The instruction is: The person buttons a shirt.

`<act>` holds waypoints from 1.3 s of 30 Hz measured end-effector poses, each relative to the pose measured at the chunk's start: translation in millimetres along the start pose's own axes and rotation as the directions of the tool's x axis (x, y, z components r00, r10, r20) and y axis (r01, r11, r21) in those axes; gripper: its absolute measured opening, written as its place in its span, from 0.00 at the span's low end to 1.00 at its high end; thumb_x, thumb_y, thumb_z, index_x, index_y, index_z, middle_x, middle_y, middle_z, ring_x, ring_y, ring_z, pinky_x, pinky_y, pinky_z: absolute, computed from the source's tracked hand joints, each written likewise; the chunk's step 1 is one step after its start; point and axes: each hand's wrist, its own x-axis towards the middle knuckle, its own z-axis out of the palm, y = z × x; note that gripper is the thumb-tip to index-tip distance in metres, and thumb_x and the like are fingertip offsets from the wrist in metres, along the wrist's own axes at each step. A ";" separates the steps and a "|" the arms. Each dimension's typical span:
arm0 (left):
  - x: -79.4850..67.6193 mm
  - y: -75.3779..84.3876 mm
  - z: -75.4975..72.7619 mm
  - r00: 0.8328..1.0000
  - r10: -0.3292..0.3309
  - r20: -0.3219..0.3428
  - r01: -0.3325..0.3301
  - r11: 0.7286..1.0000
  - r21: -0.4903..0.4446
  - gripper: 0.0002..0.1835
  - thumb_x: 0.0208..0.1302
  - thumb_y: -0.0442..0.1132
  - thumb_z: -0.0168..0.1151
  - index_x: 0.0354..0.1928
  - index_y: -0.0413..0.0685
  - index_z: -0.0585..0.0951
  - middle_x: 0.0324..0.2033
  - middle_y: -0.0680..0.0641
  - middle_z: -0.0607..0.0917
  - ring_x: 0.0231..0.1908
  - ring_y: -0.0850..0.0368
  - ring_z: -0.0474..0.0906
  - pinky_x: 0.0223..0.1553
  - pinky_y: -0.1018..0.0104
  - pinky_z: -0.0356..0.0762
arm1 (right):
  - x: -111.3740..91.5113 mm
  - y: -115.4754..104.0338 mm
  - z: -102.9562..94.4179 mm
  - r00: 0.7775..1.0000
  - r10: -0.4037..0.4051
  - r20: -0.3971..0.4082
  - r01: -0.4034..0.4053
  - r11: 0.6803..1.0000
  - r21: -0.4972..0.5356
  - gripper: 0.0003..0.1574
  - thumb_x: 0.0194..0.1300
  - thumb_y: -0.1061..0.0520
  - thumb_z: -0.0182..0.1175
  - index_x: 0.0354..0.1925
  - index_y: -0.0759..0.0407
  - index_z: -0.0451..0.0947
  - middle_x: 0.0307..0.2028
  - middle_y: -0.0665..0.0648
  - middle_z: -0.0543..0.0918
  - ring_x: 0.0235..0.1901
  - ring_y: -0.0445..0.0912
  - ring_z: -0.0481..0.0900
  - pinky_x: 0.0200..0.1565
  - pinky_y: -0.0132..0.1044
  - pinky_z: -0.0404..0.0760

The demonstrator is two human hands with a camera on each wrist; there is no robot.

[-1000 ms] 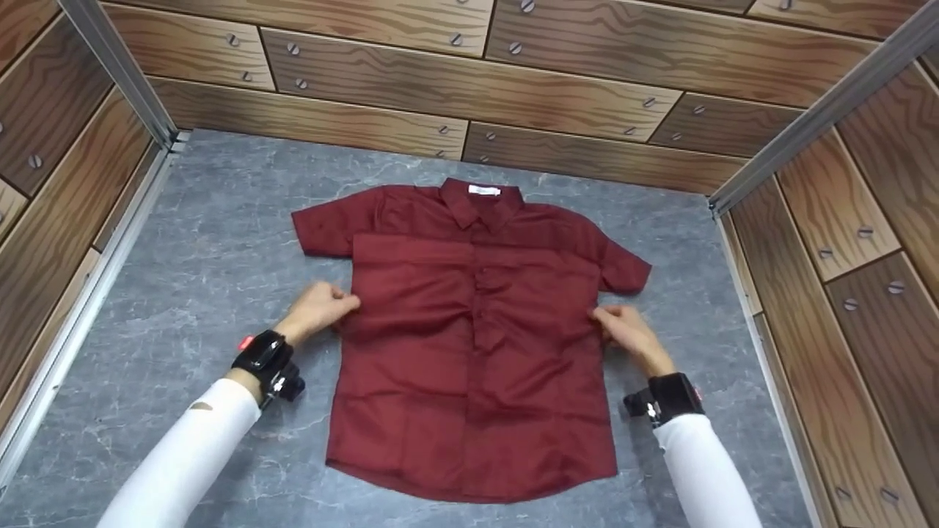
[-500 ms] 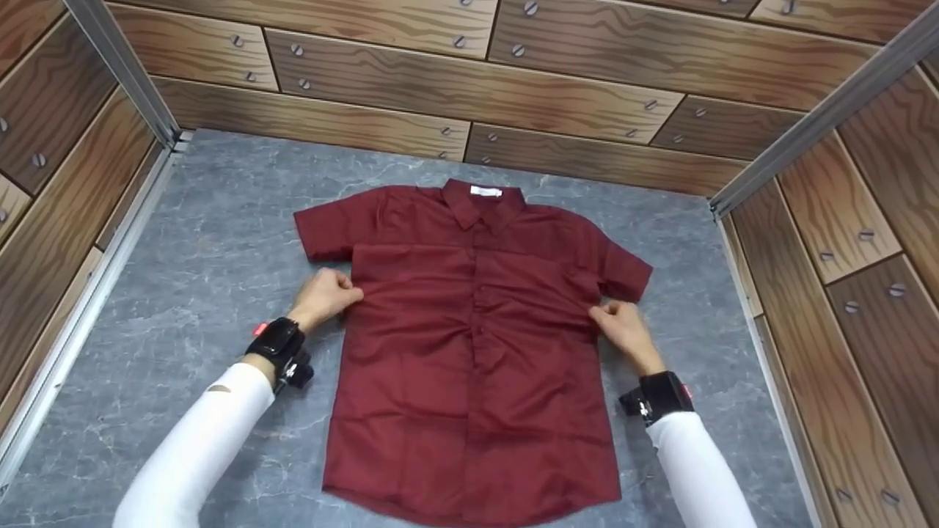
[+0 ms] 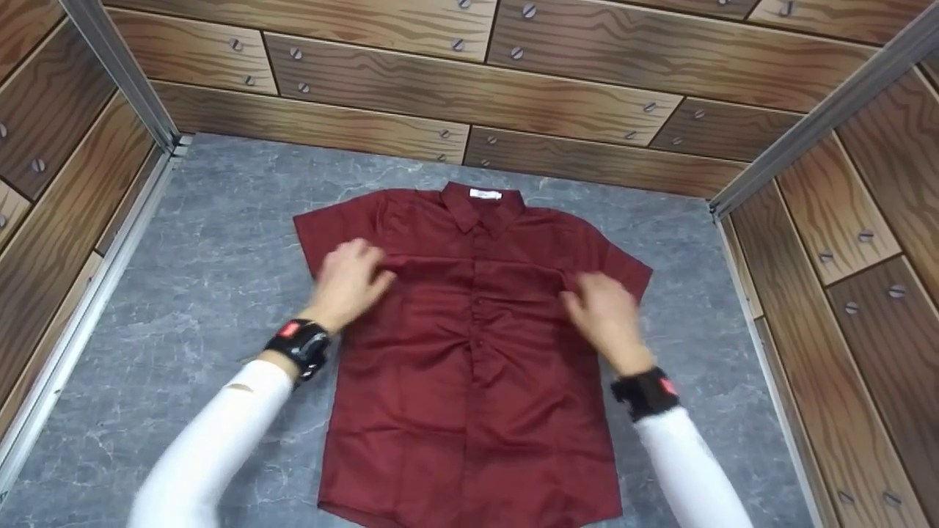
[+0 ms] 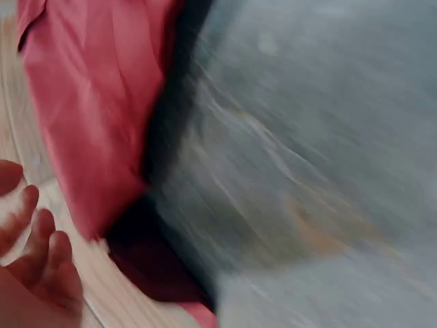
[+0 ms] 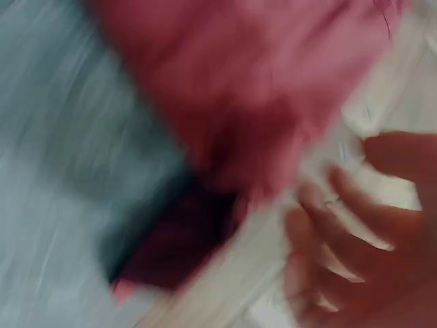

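Observation:
A dark red short-sleeved button shirt (image 3: 469, 396) lies front up, its collar (image 3: 480, 209) toward the back wall. A horizontal fold line crosses the chest, with wrinkles around the button placket. My left hand (image 3: 348, 282) hovers over the shirt's left side near the sleeve, fingers loosely bent and apart from the cloth in the left wrist view. Over the right side, close to the other sleeve, my right hand (image 3: 605, 312) is blurred, its fingers spread and holding nothing. The shirt's hem runs past the bottom edge of the head view.
The shirt lies on a grey marbled surface (image 3: 220, 198). Wood-patterned panels (image 3: 381, 81) enclose it at the back and both sides, with metal rails (image 3: 88, 315) along the edges. Each wrist carries a black camera band (image 3: 299, 345).
Both hands have let go of the shirt's side edges and moved up and inward over the chest. The chest fold and the hem have shifted toward the person.

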 end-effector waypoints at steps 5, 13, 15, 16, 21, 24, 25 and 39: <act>11.1 8.6 22.1 0.954 0.070 0.290 -0.089 0.994 0.056 0.53 0.55 0.64 0.75 0.80 0.61 0.63 0.80 0.39 0.55 0.79 0.34 0.42 0.70 0.28 0.44 | 14.1 -17.8 33.1 0.961 -0.150 0.233 0.164 0.986 -0.040 0.46 0.72 0.30 0.57 0.80 0.38 0.58 0.82 0.57 0.51 0.78 0.65 0.49 0.68 0.75 0.53; 13.9 7.4 14.6 0.862 -0.026 0.507 -0.038 0.992 0.116 0.68 0.46 0.71 0.76 0.84 0.58 0.50 0.81 0.38 0.48 0.80 0.34 0.37 0.69 0.22 0.29 | 14.8 -17.5 32.0 0.956 -0.164 0.243 0.163 0.986 0.022 0.45 0.71 0.26 0.55 0.76 0.44 0.68 0.79 0.59 0.60 0.77 0.65 0.54 0.68 0.73 0.55; 22.1 8.4 12.1 0.871 -0.044 0.489 -0.009 0.994 0.107 0.67 0.48 0.74 0.73 0.84 0.57 0.50 0.81 0.38 0.48 0.80 0.33 0.36 0.69 0.23 0.26 | 23.8 -16.6 29.5 0.977 -0.115 0.180 0.111 0.993 0.034 0.47 0.71 0.24 0.53 0.76 0.47 0.67 0.78 0.60 0.61 0.77 0.65 0.54 0.69 0.73 0.54; 26.7 8.2 11.4 0.876 -0.060 0.479 0.012 0.995 0.104 0.66 0.49 0.75 0.71 0.84 0.57 0.50 0.81 0.38 0.48 0.80 0.33 0.35 0.69 0.23 0.25 | 29.0 -15.6 29.2 0.981 -0.081 0.176 0.074 0.996 0.047 0.49 0.70 0.23 0.52 0.77 0.47 0.65 0.79 0.60 0.59 0.77 0.65 0.53 0.69 0.73 0.53; 44.3 1.3 11.4 0.841 -0.166 0.515 0.114 0.985 0.131 0.65 0.52 0.77 0.67 0.84 0.58 0.46 0.82 0.40 0.40 0.79 0.32 0.30 0.68 0.23 0.24 | 51.2 -1.5 37.6 0.922 0.070 0.381 -0.091 0.995 0.035 0.66 0.60 0.13 0.49 0.84 0.41 0.46 0.83 0.59 0.41 0.79 0.68 0.34 0.68 0.78 0.41; 50.5 -7.0 16.1 0.809 -0.188 0.557 0.124 0.981 0.150 0.68 0.50 0.75 0.70 0.84 0.59 0.44 0.82 0.42 0.35 0.79 0.31 0.27 0.68 0.21 0.25 | 60.6 9.1 44.3 0.884 0.083 0.461 -0.114 0.993 0.039 0.71 0.56 0.11 0.53 0.84 0.40 0.42 0.83 0.58 0.35 0.79 0.66 0.28 0.68 0.79 0.36; 52.8 -10.7 18.6 0.808 -0.189 0.559 0.125 0.981 0.152 0.68 0.50 0.75 0.71 0.84 0.59 0.44 0.82 0.43 0.34 0.79 0.32 0.27 0.67 0.21 0.26 | 63.5 11.9 46.3 0.881 0.081 0.467 -0.115 0.992 0.044 0.72 0.55 0.11 0.54 0.84 0.39 0.42 0.83 0.57 0.34 0.79 0.65 0.27 0.68 0.78 0.35; 78.9 -18.6 18.8 0.828 -0.185 0.529 0.138 0.982 0.126 0.67 0.50 0.72 0.73 0.84 0.59 0.45 0.83 0.42 0.35 0.79 0.33 0.27 0.68 0.23 0.25 | 95.9 25.5 47.0 0.881 0.052 0.470 -0.091 0.994 0.061 0.73 0.53 0.11 0.56 0.84 0.37 0.40 0.83 0.56 0.33 0.79 0.64 0.25 0.70 0.75 0.32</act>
